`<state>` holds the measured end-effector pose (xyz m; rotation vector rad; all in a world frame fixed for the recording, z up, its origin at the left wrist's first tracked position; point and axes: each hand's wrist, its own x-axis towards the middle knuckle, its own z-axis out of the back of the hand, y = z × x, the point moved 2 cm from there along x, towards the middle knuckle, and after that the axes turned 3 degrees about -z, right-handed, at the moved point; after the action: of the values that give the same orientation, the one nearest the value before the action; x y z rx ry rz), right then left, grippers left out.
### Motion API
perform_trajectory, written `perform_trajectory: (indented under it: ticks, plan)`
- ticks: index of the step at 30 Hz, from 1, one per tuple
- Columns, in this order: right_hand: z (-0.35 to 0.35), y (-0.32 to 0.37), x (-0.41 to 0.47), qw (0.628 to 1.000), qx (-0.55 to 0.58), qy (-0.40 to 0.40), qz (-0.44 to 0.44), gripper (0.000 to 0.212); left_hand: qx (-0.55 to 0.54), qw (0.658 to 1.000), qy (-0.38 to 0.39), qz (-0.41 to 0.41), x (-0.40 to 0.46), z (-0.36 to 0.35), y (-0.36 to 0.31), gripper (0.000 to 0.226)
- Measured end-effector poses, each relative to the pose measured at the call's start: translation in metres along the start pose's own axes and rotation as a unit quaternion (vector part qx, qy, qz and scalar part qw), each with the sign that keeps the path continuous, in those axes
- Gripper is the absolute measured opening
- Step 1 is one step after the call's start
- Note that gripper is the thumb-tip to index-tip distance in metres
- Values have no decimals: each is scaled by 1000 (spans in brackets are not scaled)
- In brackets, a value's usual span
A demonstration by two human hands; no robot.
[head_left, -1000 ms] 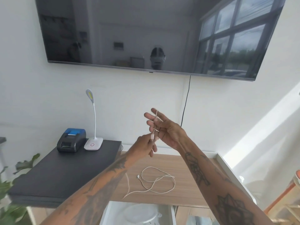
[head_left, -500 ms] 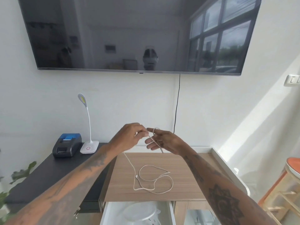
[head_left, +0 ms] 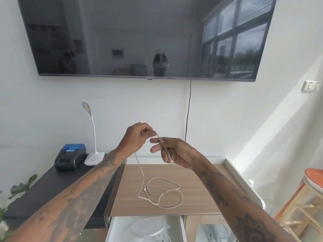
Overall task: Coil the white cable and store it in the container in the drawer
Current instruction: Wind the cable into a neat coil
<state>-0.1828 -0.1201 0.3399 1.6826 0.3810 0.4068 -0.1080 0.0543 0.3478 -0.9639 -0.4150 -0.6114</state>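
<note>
Coiling just begun. Right hand (head_left: 176, 151) holds plug end of white cable (head_left: 164, 194) along its fingers; left hand (head_left: 138, 137) pinches strand just beside. Most cable lies loose on wooden counter (head_left: 201, 180). Next: wrap loops round right hand, then lower to container (head_left: 150, 227) in open drawer (head_left: 111, 229).

no legible text, labels, numbers

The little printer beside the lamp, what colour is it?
Printer: black with a blue top, head view.
</note>
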Motion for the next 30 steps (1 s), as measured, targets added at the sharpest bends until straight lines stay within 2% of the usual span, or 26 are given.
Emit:
perform_trajectory:
  ticks: [2, 6, 8, 10, 12, 15, 17, 20, 22, 25, 30]
  plan:
    - [-2, 3, -2, 999, 27, 25, 0, 33, -11, 1000, -4, 13, -4, -5, -1, 10]
    - [-9, 13, -2, 987, 140, 70, 41, 33, -20, 999, 1, 48, -21, -22, 2, 33]
    - [-9, 22, 4, 971, 211, 71, 89, 33, -2, 998, 45, 50, -35, -38, 3, 24]
    - [-6, 30, 12, 962, 232, 42, 138, 34, -15, 993, 111, 47, -51, -55, 0, 19]
    - [3, 33, 19, 967, 198, -23, 161, 39, 14, 984, 176, 15, -65, -66, -5, 23]
    - [22, 27, 20, 980, 20, -132, 146, 44, 72, 974, 213, -35, -76, -62, -11, 31]
    - [31, 16, 15, 977, -108, -150, 105, 43, 97, 975, 186, -71, -68, -46, -13, 28]
    - [31, -3, 9, 979, -182, -92, 10, 44, 130, 978, 118, -111, -41, -13, -10, 17]
    - [23, -13, 6, 984, -169, -53, -35, 40, 93, 989, 75, -92, -25, 5, -7, 9]
    - [12, -19, 4, 995, -83, -18, -57, 39, 49, 996, 37, -58, -10, 15, -4, 6]
    - [8, -14, 5, 999, -31, 11, -2, 37, 7, 1000, 1, -11, -4, 13, 0, 10]
